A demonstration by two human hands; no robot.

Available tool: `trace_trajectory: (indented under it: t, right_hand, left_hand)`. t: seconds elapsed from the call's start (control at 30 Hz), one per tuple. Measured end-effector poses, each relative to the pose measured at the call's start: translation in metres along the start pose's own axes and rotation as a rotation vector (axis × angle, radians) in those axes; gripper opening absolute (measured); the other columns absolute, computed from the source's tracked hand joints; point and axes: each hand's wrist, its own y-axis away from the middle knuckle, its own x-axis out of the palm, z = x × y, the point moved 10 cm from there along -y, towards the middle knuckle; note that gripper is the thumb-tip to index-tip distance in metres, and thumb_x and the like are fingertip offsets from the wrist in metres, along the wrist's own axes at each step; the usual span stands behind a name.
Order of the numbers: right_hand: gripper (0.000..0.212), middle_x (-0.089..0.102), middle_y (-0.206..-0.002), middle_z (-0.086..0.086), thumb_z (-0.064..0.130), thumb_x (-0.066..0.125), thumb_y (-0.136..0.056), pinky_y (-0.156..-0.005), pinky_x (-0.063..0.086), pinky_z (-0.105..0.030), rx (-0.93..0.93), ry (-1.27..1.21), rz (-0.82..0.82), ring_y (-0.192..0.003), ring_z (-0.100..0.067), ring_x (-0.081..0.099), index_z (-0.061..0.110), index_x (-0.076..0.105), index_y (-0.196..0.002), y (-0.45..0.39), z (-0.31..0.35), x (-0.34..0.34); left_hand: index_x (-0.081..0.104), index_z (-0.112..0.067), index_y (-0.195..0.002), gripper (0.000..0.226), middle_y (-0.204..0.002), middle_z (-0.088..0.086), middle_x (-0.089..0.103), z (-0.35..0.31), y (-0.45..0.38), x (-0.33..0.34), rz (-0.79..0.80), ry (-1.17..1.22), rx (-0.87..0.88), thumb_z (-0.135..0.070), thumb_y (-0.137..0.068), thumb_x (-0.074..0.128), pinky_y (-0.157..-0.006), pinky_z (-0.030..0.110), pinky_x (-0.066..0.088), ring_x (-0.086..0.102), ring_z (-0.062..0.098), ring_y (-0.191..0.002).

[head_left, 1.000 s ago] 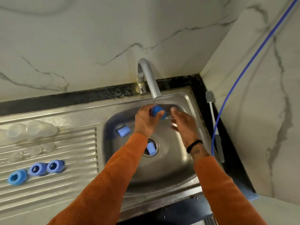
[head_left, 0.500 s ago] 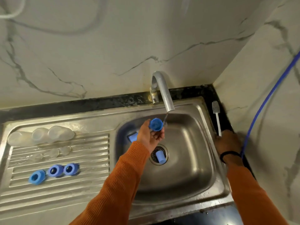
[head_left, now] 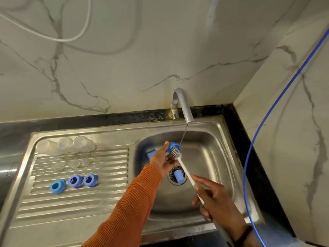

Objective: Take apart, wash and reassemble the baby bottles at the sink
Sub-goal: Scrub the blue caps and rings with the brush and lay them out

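Blue cap (head_left: 173, 146) gripped by left hand (head_left: 162, 162), right hand (head_left: 216, 202) holding brush (head_left: 185, 169); no legible writing.

Blue cap (head_left: 173, 146), three blue rings (head_left: 73, 182), white-handled brush (head_left: 185, 171) with grey bristles, orange ribbed sleeve (head_left: 135, 198), grey-veined white marble wall (head_left: 124, 59), steel sink (head_left: 204, 157), black worktop (head_left: 89, 120).

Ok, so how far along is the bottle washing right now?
Disassembly looks done: three clear bottles, three clear nipples and three blue collar rings lie apart on the drainboard. In hand: the left hand holds a blue cap under the faucet while the right hand works the bottle brush into it. Left: two blue caps in the basin, one on the drain and one behind the left hand, then reassembly.
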Motion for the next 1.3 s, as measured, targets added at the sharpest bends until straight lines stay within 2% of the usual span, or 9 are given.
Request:
trace_trajectory:
  t: [0.1, 0.23, 0.37, 0.6, 0.77, 0.9, 1.0, 1.07, 1.3]
  right_hand:
    - [0.027, 0.063, -0.071, -0.016, 0.017, 0.061, -0.104, -0.043, 0.032, -0.022, 0.033, -0.154, -0.038, -0.042, -0.016, 0.036, 0.027, 0.068, -0.127, 0.000, 0.001, 0.008]
    - [0.030, 0.055, -0.069, -0.014, 0.017, 0.061, -0.104, -0.038, 0.032, -0.022, -0.015, -0.156, 0.009, -0.041, -0.014, 0.035, 0.033, 0.069, -0.128, 0.009, 0.005, 0.026]
    - [0.027, 0.053, -0.069, -0.013, 0.017, 0.059, -0.105, -0.040, 0.032, -0.022, 0.086, -0.105, 0.012, -0.043, -0.014, 0.035, 0.030, 0.070, -0.126, 0.008, 0.000, 0.009]
    - [0.031, 0.056, -0.070, -0.012, 0.019, 0.058, -0.105, -0.041, 0.036, -0.024, -0.084, -0.201, -0.017, -0.043, -0.015, 0.037, 0.042, 0.074, -0.120, 0.010, 0.021, 0.014]
    - [0.031, 0.054, -0.070, -0.012, 0.022, 0.060, -0.104, -0.041, 0.036, -0.023, -0.008, -0.072, 0.080, -0.042, -0.015, 0.036, 0.042, 0.071, -0.126, 0.009, 0.015, 0.014]
    - [0.031, 0.055, -0.067, -0.011, 0.020, 0.060, -0.104, -0.042, 0.035, -0.023, 0.077, -0.036, -0.002, -0.042, -0.016, 0.036, 0.034, 0.068, -0.131, 0.011, 0.007, -0.008]
    - [0.033, 0.055, -0.065, -0.010, 0.022, 0.059, -0.105, -0.041, 0.036, -0.025, -0.012, 0.002, -0.059, -0.043, -0.016, 0.038, 0.040, 0.066, -0.131, 0.018, 0.017, -0.005]
    - [0.037, 0.056, -0.065, -0.008, 0.024, 0.057, -0.106, -0.041, 0.038, -0.026, -0.080, 0.072, -0.070, -0.044, -0.018, 0.040, 0.048, 0.062, -0.133, 0.027, 0.020, 0.003]
    - [0.040, 0.058, -0.064, 0.002, 0.027, 0.054, -0.106, -0.057, 0.049, -0.030, -0.279, 0.380, -0.194, -0.054, -0.005, 0.051, 0.052, 0.058, -0.137, 0.044, 0.031, 0.013]
  left_hand:
    - [0.060, 0.005, -0.118, 0.040, -0.106, 0.031, 0.072, 0.005, 0.006, 0.004, 0.034, -0.036, 0.015, -0.026, -0.095, 0.074, -0.085, 0.050, 0.061, 0.073, 0.039, -0.091]
    - [0.061, 0.006, -0.113, 0.038, -0.093, 0.029, 0.075, 0.001, 0.012, 0.005, 0.056, -0.036, 0.034, -0.025, -0.096, 0.073, -0.076, 0.046, 0.061, 0.072, 0.038, -0.088]
    - [0.058, 0.005, -0.131, 0.041, -0.123, 0.029, 0.067, -0.002, 0.010, -0.004, 0.015, -0.126, 0.126, -0.021, -0.101, 0.066, -0.074, 0.043, 0.059, 0.069, 0.034, -0.098]
    - [0.056, 0.011, -0.130, 0.053, -0.112, 0.031, 0.072, 0.007, 0.017, 0.032, 0.145, 0.038, 0.115, -0.029, -0.097, 0.070, -0.073, 0.042, 0.064, 0.076, 0.036, -0.092]
    - [0.060, 0.009, -0.121, 0.041, -0.097, 0.028, 0.076, -0.002, 0.016, 0.017, 0.158, 0.027, 0.101, -0.023, -0.097, 0.070, -0.079, 0.047, 0.064, 0.077, 0.034, -0.083]
    - [0.062, 0.003, -0.116, 0.029, -0.102, 0.025, 0.076, 0.000, 0.018, 0.009, 0.151, 0.006, 0.162, -0.020, -0.100, 0.066, -0.087, 0.045, 0.063, 0.075, 0.033, -0.094]
    - [0.060, 0.006, -0.125, 0.041, -0.117, 0.030, 0.070, 0.006, 0.024, 0.016, 0.150, 0.037, 0.188, -0.024, -0.099, 0.067, -0.073, 0.036, 0.064, 0.073, 0.035, -0.100]
    - [0.060, 0.006, -0.126, 0.044, -0.108, 0.026, 0.073, 0.005, 0.024, 0.013, 0.103, 0.073, 0.207, -0.025, -0.096, 0.071, -0.069, 0.031, 0.063, 0.075, 0.030, -0.091]
    - [0.056, -0.002, -0.138, 0.050, -0.113, 0.018, 0.076, -0.007, 0.025, 0.010, 0.131, 0.015, 0.294, -0.018, -0.094, 0.073, -0.090, 0.036, 0.060, 0.076, 0.027, -0.102]
